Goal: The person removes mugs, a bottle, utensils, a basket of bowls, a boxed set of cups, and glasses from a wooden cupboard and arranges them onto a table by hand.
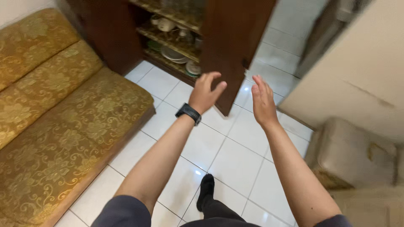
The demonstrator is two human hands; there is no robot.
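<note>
Fingers (212, 77) of left hand (205, 93) curled and loosely spread, gripping nothing, tips just short of dark wooden cabinet door (232, 46). Fingers of right hand (263, 101) straight and pressed together, palm turned inward, also empty, just beside the door's lower corner.

Largest first: gold patterned sofa (59, 122) along left edge of white tiled floor (227, 147). Wooden cabinet (168, 38) at far edge of floor, its door swung open, standing out over the tiles. Worn cream box or stool (357, 153) at right edge of floor, below a pale wall. Shelves inside cabinet holding stacked plates (176, 54) and small dishes, blurred. Black-socked foot (205, 191) on tiles near bottom edge. Black wristwatch (188, 112) on left wrist.

Judged from positions: door already open, both hands raised toward it, no contact yet, nothing taken from shelves.
</note>
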